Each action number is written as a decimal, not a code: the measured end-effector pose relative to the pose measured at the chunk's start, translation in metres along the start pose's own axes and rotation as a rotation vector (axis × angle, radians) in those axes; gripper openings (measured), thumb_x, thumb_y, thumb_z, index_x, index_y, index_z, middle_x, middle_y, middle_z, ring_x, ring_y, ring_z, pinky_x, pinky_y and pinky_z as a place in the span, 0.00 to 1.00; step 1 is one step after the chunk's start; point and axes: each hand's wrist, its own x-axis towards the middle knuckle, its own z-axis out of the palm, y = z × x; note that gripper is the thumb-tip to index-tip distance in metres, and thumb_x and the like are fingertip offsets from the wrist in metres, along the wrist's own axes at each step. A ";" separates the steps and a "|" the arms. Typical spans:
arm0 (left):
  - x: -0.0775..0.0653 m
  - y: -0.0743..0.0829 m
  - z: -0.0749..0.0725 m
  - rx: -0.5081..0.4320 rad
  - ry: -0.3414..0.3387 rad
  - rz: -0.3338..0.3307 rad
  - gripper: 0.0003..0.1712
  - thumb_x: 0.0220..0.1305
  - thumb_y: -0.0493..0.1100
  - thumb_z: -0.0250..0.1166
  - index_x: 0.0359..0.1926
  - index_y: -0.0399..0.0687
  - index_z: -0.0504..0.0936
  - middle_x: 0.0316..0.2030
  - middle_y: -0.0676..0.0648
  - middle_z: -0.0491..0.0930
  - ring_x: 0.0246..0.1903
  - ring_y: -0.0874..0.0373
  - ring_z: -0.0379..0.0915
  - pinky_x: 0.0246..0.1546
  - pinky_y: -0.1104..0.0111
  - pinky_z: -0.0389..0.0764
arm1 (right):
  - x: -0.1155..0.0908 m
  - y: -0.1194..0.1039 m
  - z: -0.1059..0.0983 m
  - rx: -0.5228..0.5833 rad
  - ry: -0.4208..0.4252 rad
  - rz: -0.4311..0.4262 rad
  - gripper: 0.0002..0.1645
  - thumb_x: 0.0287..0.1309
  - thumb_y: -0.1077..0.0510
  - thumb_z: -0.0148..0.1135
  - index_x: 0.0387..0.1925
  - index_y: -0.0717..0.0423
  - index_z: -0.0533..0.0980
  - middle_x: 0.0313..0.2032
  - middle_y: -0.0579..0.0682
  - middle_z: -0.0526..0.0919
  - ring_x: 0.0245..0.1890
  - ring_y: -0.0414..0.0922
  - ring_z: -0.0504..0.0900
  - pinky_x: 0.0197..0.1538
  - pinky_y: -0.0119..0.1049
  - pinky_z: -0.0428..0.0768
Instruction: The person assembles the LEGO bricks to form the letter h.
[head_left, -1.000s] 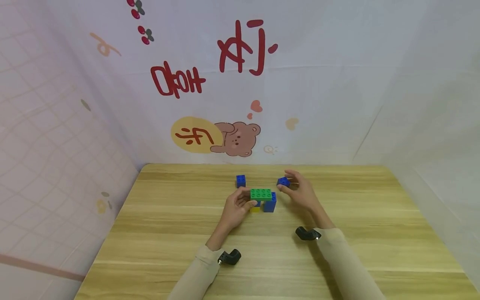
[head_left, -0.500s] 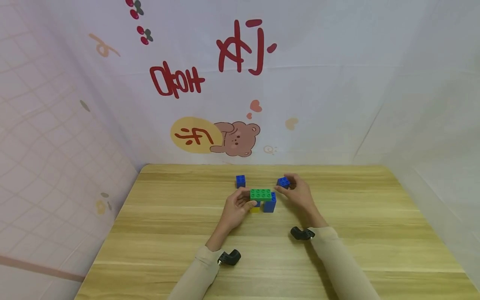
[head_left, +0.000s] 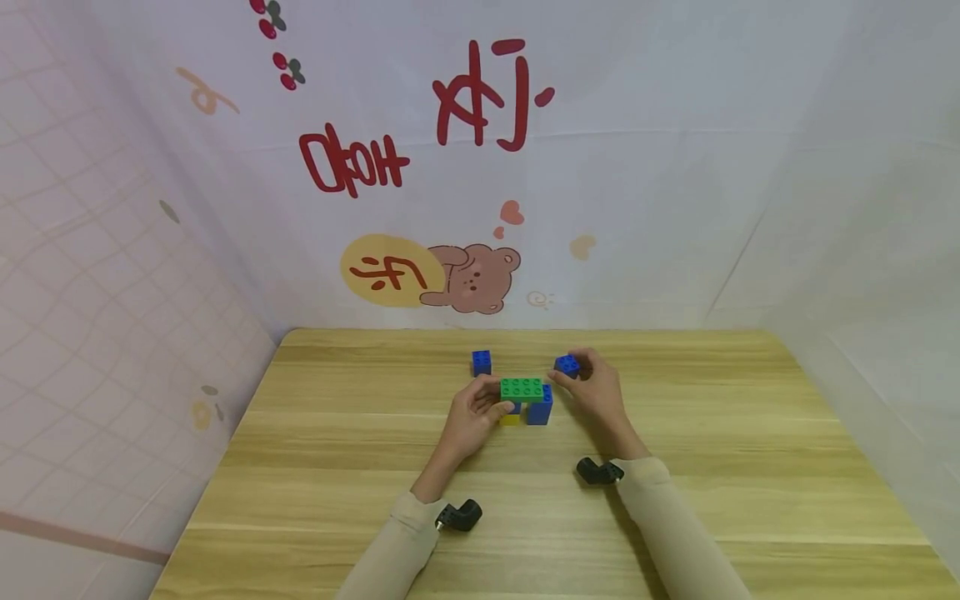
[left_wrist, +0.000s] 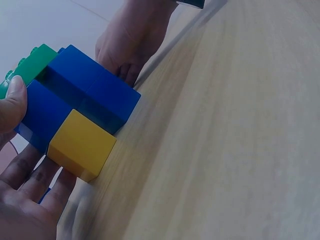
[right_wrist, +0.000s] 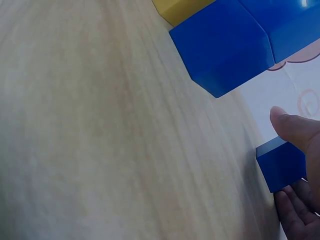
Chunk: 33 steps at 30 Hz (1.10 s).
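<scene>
In the head view my left hand [head_left: 471,417] grips the left side of a small stack of toy bricks. A green brick [head_left: 521,388] lies across the top, bridging two columns. The left wrist view shows the left column as a blue brick [left_wrist: 44,111] over a yellow brick [left_wrist: 82,145], with the thumb against the blue one. Beside it stands an all-blue column [left_wrist: 92,87]. My right hand [head_left: 598,390] has its thumb and fingers around a loose blue brick [head_left: 567,365] behind and right of the stack; its fingers touch that brick [right_wrist: 281,165] in the right wrist view.
Another loose blue brick [head_left: 482,362] sits behind the stack, left of it. The wooden table [head_left: 337,467] ends at a white printed cloth [head_left: 637,208] at the back, with more cloth at both sides.
My right hand has come in closer around the loose blue brick, which has turned slightly. The left hand and the stack have stayed in place.
</scene>
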 end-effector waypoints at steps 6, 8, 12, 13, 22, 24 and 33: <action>0.000 -0.001 0.000 0.003 0.006 0.005 0.19 0.67 0.35 0.69 0.58 0.43 0.79 0.55 0.37 0.83 0.58 0.45 0.81 0.63 0.57 0.82 | -0.001 0.004 0.001 0.006 0.031 -0.031 0.35 0.60 0.45 0.74 0.62 0.57 0.75 0.55 0.59 0.84 0.55 0.54 0.82 0.60 0.47 0.81; -0.001 -0.001 0.000 0.004 0.007 0.008 0.19 0.67 0.35 0.69 0.58 0.44 0.79 0.54 0.37 0.83 0.57 0.45 0.81 0.63 0.57 0.82 | -0.002 0.005 0.001 0.012 0.038 -0.031 0.33 0.60 0.44 0.74 0.61 0.56 0.76 0.54 0.58 0.84 0.54 0.53 0.82 0.59 0.46 0.82; -0.001 -0.002 0.000 0.001 0.006 0.007 0.19 0.67 0.36 0.69 0.58 0.44 0.79 0.54 0.38 0.83 0.58 0.45 0.81 0.63 0.59 0.82 | -0.004 0.006 0.000 0.015 0.048 -0.048 0.30 0.61 0.45 0.73 0.58 0.55 0.77 0.52 0.57 0.85 0.53 0.53 0.84 0.57 0.47 0.83; -0.001 -0.002 0.000 -0.002 0.006 0.005 0.19 0.67 0.36 0.69 0.58 0.44 0.79 0.54 0.38 0.83 0.58 0.46 0.81 0.63 0.59 0.82 | -0.004 0.006 0.000 0.015 0.054 -0.054 0.29 0.61 0.45 0.73 0.57 0.55 0.78 0.51 0.57 0.86 0.52 0.54 0.84 0.57 0.47 0.83; -0.001 -0.002 -0.001 -0.011 0.000 0.002 0.19 0.67 0.36 0.69 0.58 0.44 0.79 0.54 0.38 0.83 0.57 0.46 0.81 0.63 0.58 0.82 | -0.008 0.007 -0.001 0.027 0.069 -0.083 0.25 0.63 0.50 0.72 0.57 0.56 0.79 0.51 0.60 0.86 0.52 0.56 0.84 0.58 0.50 0.83; -0.001 -0.002 -0.001 -0.012 0.006 -0.003 0.19 0.66 0.35 0.70 0.57 0.44 0.80 0.54 0.38 0.83 0.57 0.46 0.81 0.63 0.56 0.82 | -0.010 0.007 -0.002 0.031 0.064 -0.082 0.24 0.64 0.51 0.71 0.58 0.56 0.79 0.52 0.60 0.86 0.54 0.57 0.84 0.60 0.51 0.82; -0.003 -0.002 -0.002 -0.017 0.004 0.009 0.19 0.66 0.34 0.69 0.57 0.42 0.79 0.53 0.38 0.83 0.56 0.45 0.81 0.62 0.60 0.83 | -0.016 0.005 -0.002 0.034 0.078 -0.104 0.21 0.63 0.61 0.71 0.57 0.60 0.80 0.53 0.63 0.86 0.53 0.58 0.85 0.60 0.53 0.83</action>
